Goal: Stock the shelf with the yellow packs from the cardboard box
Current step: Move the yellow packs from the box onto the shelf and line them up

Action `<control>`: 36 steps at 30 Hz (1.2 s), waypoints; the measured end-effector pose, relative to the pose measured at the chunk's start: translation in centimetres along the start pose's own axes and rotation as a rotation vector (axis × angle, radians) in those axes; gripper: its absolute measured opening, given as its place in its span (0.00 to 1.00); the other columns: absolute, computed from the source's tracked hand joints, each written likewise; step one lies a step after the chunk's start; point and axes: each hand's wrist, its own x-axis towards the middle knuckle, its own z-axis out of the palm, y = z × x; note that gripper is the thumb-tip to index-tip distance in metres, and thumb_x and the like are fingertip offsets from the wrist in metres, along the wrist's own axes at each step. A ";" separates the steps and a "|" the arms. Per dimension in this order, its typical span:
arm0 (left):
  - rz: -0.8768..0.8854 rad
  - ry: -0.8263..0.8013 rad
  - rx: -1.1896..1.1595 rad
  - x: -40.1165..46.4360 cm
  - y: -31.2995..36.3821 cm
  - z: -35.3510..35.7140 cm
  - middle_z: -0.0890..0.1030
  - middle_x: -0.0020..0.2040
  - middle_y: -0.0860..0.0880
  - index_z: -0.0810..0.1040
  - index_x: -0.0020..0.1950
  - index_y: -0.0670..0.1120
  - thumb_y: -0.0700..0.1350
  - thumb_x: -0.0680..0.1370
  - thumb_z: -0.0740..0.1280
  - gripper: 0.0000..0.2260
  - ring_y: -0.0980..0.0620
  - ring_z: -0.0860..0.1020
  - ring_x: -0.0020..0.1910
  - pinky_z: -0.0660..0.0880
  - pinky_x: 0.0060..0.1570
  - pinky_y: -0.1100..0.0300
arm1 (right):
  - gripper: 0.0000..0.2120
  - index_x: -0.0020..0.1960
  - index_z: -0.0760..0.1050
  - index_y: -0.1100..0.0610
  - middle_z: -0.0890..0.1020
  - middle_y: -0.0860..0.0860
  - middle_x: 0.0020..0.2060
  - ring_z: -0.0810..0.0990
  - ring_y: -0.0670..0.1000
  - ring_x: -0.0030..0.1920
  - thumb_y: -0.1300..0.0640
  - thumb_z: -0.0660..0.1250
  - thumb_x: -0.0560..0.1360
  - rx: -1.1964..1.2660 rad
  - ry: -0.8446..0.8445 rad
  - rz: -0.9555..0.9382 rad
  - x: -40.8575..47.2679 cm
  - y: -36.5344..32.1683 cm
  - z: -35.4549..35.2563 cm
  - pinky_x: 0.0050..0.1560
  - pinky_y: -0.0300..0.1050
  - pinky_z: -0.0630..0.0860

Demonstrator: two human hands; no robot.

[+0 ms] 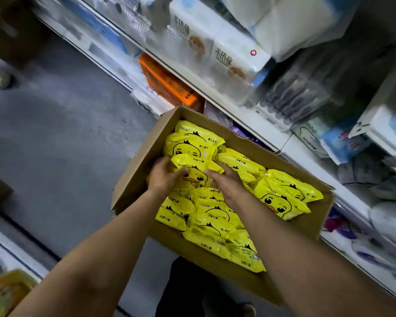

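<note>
The shelf [249,115] runs along the right, its rows blurred and cut off by the picture's edges; two white tissue packs [217,46] and one orange box [167,85] can be made out on it. One open cardboard box [137,170] sits beside it, its near wall hidden behind the forearms. Inside lie yellow packs [284,195], overlapping so thickly that a count cannot be made. Near the box's far left corner, one raised pack [196,171] is gripped from both sides: left hand [164,177] and right hand [226,181] curl their fingers round its edges.
</note>
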 end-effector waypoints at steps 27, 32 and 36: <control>-0.074 0.161 -0.375 0.1 4.8 1.7 0.73 0.71 0.46 0.67 0.75 0.47 0.55 0.73 0.73 0.33 0.45 0.69 0.71 0.66 0.71 0.46 | 0.46 0.79 0.56 0.55 0.67 0.57 0.74 0.78 0.59 0.61 0.54 0.78 0.70 0.516 0.330 0.059 -2.4 -0.2 -2.7 0.35 0.45 0.83; -0.125 0.173 -0.204 2.4 4.8 2.3 0.76 0.67 0.44 0.69 0.71 0.44 0.58 0.69 0.76 0.36 0.42 0.72 0.68 0.69 0.68 0.45 | 0.46 0.79 0.56 0.53 0.67 0.57 0.74 0.79 0.60 0.61 0.53 0.79 0.70 0.571 0.378 0.056 -2.1 0.2 -4.0 0.32 0.42 0.81; -0.101 0.123 -0.018 2.9 4.9 2.7 0.76 0.67 0.45 0.68 0.72 0.48 0.57 0.69 0.77 0.36 0.41 0.71 0.69 0.69 0.68 0.47 | 0.47 0.79 0.56 0.54 0.67 0.58 0.74 0.78 0.62 0.63 0.54 0.79 0.69 0.613 0.434 0.080 -2.0 1.0 -5.0 0.31 0.43 0.82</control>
